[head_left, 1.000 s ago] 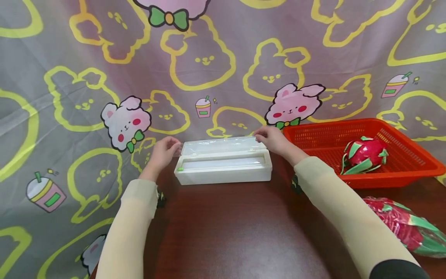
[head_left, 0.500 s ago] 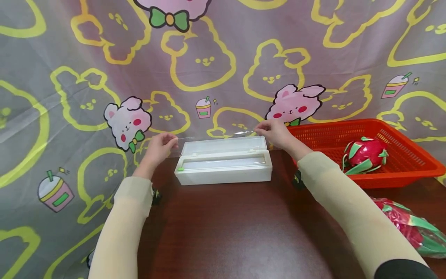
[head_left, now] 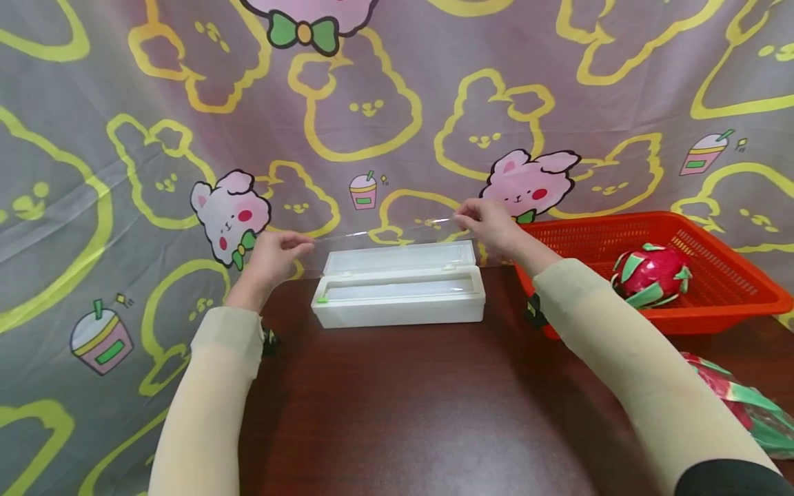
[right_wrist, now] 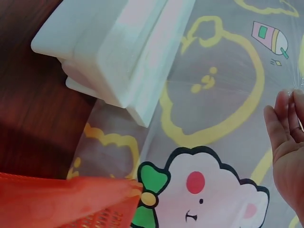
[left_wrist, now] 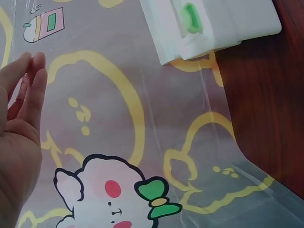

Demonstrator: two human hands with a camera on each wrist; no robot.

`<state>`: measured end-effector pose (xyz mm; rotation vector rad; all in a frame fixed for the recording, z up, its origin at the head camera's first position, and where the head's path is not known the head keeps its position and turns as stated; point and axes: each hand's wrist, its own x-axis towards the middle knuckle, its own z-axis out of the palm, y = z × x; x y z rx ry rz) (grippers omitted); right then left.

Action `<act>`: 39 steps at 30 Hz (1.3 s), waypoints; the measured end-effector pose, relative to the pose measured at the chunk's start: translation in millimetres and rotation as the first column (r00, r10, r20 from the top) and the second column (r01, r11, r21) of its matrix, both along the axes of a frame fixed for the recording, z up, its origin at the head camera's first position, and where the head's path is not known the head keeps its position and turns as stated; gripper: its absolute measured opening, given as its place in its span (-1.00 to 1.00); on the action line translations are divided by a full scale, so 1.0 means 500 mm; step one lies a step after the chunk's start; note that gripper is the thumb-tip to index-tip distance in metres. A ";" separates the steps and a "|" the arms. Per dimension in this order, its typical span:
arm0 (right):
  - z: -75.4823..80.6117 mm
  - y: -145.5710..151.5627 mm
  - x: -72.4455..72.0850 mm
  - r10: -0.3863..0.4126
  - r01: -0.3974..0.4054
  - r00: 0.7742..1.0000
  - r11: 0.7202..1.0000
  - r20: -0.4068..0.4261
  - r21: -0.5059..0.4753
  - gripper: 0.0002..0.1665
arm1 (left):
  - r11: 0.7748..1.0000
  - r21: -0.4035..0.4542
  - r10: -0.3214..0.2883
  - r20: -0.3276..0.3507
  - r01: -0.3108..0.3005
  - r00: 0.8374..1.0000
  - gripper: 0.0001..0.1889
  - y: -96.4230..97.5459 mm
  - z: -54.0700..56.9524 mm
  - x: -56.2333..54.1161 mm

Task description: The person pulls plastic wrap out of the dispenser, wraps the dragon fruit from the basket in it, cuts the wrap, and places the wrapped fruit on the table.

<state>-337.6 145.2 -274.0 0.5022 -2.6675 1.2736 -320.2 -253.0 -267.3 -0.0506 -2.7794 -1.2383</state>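
A white cling film dispenser box (head_left: 397, 315) stands on the table with its lid (head_left: 400, 257) tilted back and a roll showing inside. Above it a clear sheet of cling film (head_left: 358, 234) is stretched between both hands, its upper edge catching the light. My left hand (head_left: 270, 262) pinches the left corner of the film between thumb and fingers. At the right corner my right hand (head_left: 491, 224) pinches it likewise, slightly higher. A green slider (left_wrist: 191, 18) sits at the box's left end. The film's lower part is too transparent to trace.
An orange-red plastic basket (head_left: 732, 313) with a dragon fruit (head_left: 654, 275) in it stands at the right. Nearer lies another dragon fruit (head_left: 744, 406) in clear wrap, partly behind the right sleeve. A patterned curtain (head_left: 397, 124) hangs behind the dark brown table (head_left: 397, 406).
Both hands have risen, drawing the cling film up from the lid to well above the box. The left hand has also moved left. The box has stayed in place.
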 end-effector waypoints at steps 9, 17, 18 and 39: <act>0.028 0.005 0.008 0.019 -0.018 0.999 1.000 -0.032 0.014 -0.81 | 1.000 -0.012 -0.023 -0.070 0.022 0.997 -0.70 0.004 0.028 0.002; 0.057 0.006 0.008 0.015 -0.014 0.996 1.000 -0.093 0.018 -0.78 | 0.998 -0.050 -0.052 -0.218 0.042 0.975 -0.70 0.004 0.047 0.000; 0.061 0.007 0.009 0.013 -0.012 0.995 1.000 -0.095 0.016 -0.78 | 0.998 -0.052 -0.052 -0.234 0.041 0.971 -0.70 0.004 0.048 -0.001; 0.128 0.014 0.021 0.011 -0.013 0.970 1.000 -0.241 -0.006 -0.75 | 0.999 0.030 -0.022 -0.449 0.039 0.893 -0.73 0.016 0.097 0.003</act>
